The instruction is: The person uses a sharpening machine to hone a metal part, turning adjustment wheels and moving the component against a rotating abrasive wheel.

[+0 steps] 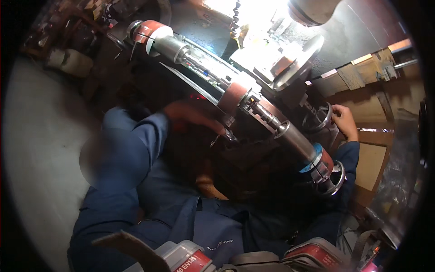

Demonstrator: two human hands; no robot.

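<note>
A long machine table runs diagonally across the view, carrying a bright metal shaft between two red-and-silver end heads. My right hand is at the right, its fingers curled on the rim of a metal handwheel. In the shade below the table, my left hand reaches in from the left. Its fingertips meet a small shiny metal handle; the lower fingers are lost in the dark. A large grinding wheel in its housing stands behind the shaft under strong light.
A second handwheel sits at the table's near right end, beside my right forearm. A wooden board wall and plastic sheeting are at the right. A lamp head hangs over the far side. Pale floor lies at the left.
</note>
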